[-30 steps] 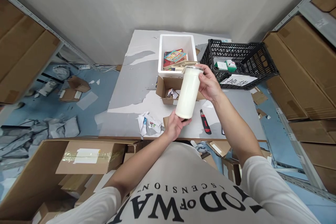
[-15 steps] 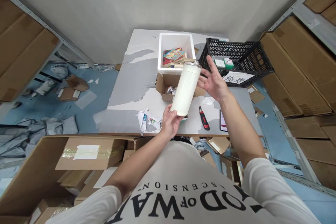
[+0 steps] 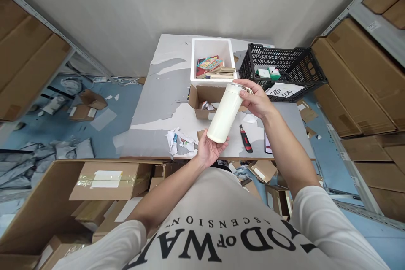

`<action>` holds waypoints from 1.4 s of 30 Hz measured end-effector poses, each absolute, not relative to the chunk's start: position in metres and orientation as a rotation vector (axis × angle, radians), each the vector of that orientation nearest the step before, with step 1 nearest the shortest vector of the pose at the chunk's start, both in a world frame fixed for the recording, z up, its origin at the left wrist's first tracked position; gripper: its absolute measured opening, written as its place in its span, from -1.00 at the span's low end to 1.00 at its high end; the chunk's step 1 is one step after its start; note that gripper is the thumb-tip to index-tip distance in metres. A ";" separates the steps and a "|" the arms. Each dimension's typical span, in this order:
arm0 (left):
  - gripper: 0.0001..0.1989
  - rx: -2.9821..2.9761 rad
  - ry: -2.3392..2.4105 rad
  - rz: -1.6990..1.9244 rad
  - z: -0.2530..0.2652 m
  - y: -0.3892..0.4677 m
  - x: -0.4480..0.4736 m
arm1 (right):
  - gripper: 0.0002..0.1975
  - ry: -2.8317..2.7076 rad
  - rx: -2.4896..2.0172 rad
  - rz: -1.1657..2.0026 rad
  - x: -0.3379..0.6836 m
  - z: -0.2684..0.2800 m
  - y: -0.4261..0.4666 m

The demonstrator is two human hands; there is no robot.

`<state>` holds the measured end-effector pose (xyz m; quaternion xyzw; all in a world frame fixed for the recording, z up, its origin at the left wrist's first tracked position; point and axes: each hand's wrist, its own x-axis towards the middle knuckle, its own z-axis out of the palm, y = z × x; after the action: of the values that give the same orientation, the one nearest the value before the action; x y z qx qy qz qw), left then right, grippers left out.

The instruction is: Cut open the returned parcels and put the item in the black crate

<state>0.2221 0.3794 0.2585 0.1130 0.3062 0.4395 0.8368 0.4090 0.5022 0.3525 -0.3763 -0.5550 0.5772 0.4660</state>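
A cream-white thermos bottle (image 3: 225, 113) with a silvery rim is held tilted above the near part of the table, its top leaning right and away from me. My right hand (image 3: 255, 98) is closed around its upper end, thumb on the near side; a small cream loop, perhaps a handle, shows by the fingers. At the base, my left hand (image 3: 209, 150) cups the bottom with its fingers underneath. Behind the bottle stands an open cardboard box (image 3: 202, 114) with crumpled paper inside, partly hidden by it.
On the table (image 3: 152, 114) are a white foam box (image 3: 193, 61) of books, a black crate (image 3: 286, 52) with small green-white boxes, a red-black utility knife (image 3: 245, 139), a phone (image 3: 268, 143) and torn paper (image 3: 180, 141). A large carton (image 3: 28, 202) of parcels stands at lower left.
My right hand, spread and apart from the bottle before, has closed on its top. The left hand has shifted from pinching the lower end to cupping the base. The bottle has turned slightly.
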 end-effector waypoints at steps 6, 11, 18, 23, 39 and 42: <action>-0.30 0.339 0.670 0.888 0.250 0.378 0.217 | -0.46 -1.328 -0.960 1.346 0.409 0.351 0.500; -0.50 0.751 1.106 1.168 0.224 0.380 0.192 | -0.43 -1.384 -1.015 1.104 0.422 0.349 0.498; -0.66 2.061 1.372 0.839 0.194 0.384 0.182 | -0.47 -1.582 -1.080 0.736 0.427 0.310 0.465; -0.73 2.184 1.455 0.709 0.177 0.388 0.198 | -0.55 -1.702 -1.102 0.659 0.421 0.276 0.444; -0.78 2.214 1.404 0.772 0.142 0.392 0.193 | -0.79 -2.498 -1.041 0.529 0.393 0.219 0.439; -0.79 2.283 1.410 0.762 0.140 0.392 0.191 | -0.79 -2.785 -0.988 0.333 0.389 0.220 0.447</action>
<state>0.1910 0.3923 0.1401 0.8058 0.4976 0.2691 0.1753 0.3888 0.4469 0.2199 -0.3310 -0.9332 0.1117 0.0838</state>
